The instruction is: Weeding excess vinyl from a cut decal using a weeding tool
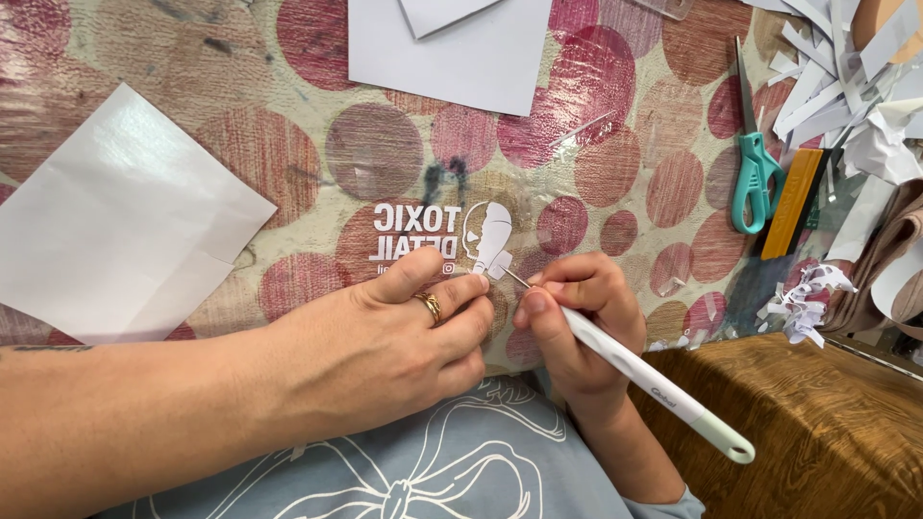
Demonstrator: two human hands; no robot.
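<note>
No box, tray or bin shows here — everything lies loose on the cloth (288,163), a worn cover printed with red and mauve circles, stained dark near its middle. The right hand (577,322) is closed in a pen grip around a white weeding tool (635,370), whose fine metal tip points far-left and touches the edge of a white decal (492,240) lying near the middle of the cloth. The decal is a cut figure with white lettering to its left, seen mirrored, on a clear backing. The left hand (404,336), a gold ring (430,306) on one finger, lies palm down just left of the right hand, fingers curled, thumb and fingertips pressing on the backing at the decal's near edge; it holds nothing in a closed grip. At the left lies a glossy white sheet (115,221), tilted; at the far edge a second white sheet (452,48) with a smaller piece on top. To the right, teal-handled scissors (755,163) lie just beside an orange scraper (793,202), and past them a heap of white paper strips (846,77) — well apart from the hands. At the near right the cloth ends at a brown wood-grain surface (827,432). A grey garment with a white bow drawing (404,481) fills the near edge.
</note>
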